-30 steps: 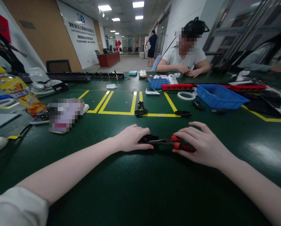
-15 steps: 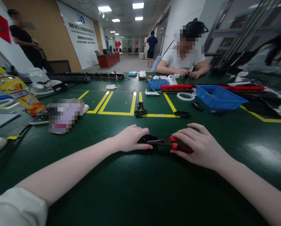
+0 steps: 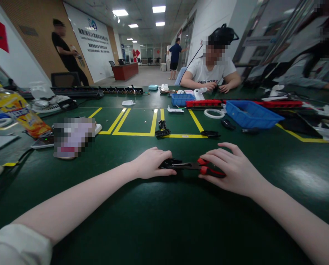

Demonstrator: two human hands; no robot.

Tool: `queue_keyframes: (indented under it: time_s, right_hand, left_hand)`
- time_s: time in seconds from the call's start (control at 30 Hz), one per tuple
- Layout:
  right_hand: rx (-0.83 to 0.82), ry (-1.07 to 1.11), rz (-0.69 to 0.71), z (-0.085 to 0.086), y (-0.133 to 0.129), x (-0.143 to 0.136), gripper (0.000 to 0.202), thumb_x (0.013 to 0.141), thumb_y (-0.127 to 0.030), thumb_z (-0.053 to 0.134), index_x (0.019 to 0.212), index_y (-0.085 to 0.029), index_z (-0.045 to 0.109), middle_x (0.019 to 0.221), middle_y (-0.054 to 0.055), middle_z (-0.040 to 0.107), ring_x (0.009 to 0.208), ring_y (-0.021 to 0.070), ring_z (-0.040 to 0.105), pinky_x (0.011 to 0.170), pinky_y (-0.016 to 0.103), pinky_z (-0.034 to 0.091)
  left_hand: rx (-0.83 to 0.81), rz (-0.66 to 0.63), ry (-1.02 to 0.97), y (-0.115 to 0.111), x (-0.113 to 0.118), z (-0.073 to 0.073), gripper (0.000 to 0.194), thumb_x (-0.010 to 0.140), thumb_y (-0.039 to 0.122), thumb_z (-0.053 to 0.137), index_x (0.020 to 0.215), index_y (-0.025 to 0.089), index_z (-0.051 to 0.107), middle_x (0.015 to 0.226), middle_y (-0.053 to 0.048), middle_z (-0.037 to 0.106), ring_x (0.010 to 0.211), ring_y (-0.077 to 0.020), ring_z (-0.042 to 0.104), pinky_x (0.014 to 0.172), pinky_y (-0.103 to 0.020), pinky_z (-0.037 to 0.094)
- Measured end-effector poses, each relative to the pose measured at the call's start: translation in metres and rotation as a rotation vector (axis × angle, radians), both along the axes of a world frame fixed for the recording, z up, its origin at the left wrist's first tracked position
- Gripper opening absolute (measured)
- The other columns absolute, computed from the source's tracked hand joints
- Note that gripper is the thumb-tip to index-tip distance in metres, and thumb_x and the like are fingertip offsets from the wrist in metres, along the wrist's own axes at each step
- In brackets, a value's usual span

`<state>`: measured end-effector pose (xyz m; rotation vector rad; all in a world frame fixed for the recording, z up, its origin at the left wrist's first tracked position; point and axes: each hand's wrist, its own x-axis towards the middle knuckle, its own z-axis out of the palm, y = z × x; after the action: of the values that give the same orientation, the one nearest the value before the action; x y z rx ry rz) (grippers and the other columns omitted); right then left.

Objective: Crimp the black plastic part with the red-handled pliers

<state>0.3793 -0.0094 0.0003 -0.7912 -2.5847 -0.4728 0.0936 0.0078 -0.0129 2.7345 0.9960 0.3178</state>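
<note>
Since the earlier frame almost nothing has moved: both hands stay low on the green worktop (image 3: 164, 221), only the view has shifted a little. The left hand (image 3: 152, 163) is closed over a small black part (image 3: 168, 163) and presses it down. The right hand (image 3: 230, 170) grasps the red-handled pliers (image 3: 200, 168), whose nose reaches into that part. The step seems to be gripping or pulling something inside it; the next move likely needs a firm squeeze and a steady left hand.
</note>
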Motion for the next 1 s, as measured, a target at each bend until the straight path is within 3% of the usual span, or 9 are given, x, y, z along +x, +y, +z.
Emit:
queue_keyframes:
  time_s: [0.1,0.3,0.8,1.0]
  right_hand:
    - [-0.016,0.001,0.005,-0.0007,0.0004,-0.0011,0.035,0.082,-0.043,0.063,0.106,-0.018,0.06,0.097,0.009,0.069,0.088,0.0232,0.064,0.092,0.047,0.043]
    - [-0.156,0.034,-0.02,-0.0018,-0.0034,-0.0043,0.034,0.082,-0.04,0.062,0.105,-0.016,0.06,0.098,0.01,0.067,0.083,0.0212,0.064,0.068,0.033,0.053]
    - [-0.155,0.04,-0.011,-0.0034,-0.0015,-0.0012,0.039,0.083,-0.044,0.06,0.109,-0.015,0.06,0.098,0.011,0.065,0.081,0.0204,0.064,0.067,0.033,0.056]
    - [-0.126,0.053,0.0,-0.0038,-0.0006,0.0018,0.041,0.082,-0.042,0.062,0.113,-0.015,0.059,0.104,0.012,0.066,0.088,0.022,0.065,0.072,0.034,0.056]
  left_hand:
    - [0.005,-0.001,-0.009,-0.0001,-0.0002,-0.0001,0.04,0.089,0.059,0.049,0.093,0.019,0.051,0.083,-0.003,0.061,0.073,-0.0189,0.056,0.066,-0.029,0.039]
    - [0.017,-0.003,-0.007,0.0011,-0.0001,-0.0019,0.04,0.089,0.059,0.048,0.093,0.019,0.05,0.081,-0.002,0.06,0.072,-0.0188,0.056,0.067,-0.029,0.039]
    - [0.006,0.003,0.011,0.0,0.0003,0.0005,0.041,0.09,0.059,0.047,0.092,0.018,0.051,0.081,-0.002,0.059,0.072,-0.0182,0.056,0.066,-0.028,0.039]
    - [-0.009,0.012,0.015,-0.0007,0.0006,0.0015,0.04,0.089,0.059,0.048,0.094,0.019,0.05,0.084,-0.003,0.061,0.074,-0.0192,0.056,0.066,-0.028,0.039]
